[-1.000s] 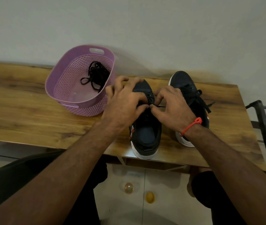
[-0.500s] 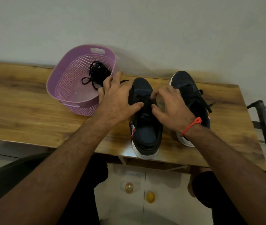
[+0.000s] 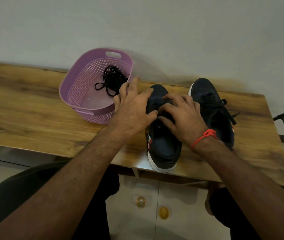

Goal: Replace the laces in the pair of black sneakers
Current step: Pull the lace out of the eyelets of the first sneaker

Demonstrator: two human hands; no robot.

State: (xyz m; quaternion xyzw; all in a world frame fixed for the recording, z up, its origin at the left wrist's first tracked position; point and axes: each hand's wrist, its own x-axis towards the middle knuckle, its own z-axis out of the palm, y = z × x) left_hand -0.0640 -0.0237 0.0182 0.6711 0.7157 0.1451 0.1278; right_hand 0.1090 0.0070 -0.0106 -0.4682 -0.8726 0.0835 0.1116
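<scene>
Two hands, left [image 3: 134,108] and right [image 3: 183,116], rest spread-fingered on one of two sneakers [image 3: 162,146]; one basket [image 3: 78,87].

Dim, warm indoor light; soft shadows on the far wall [image 3: 155,32]; wide-angle bending at edges; slight overall softness.
</scene>
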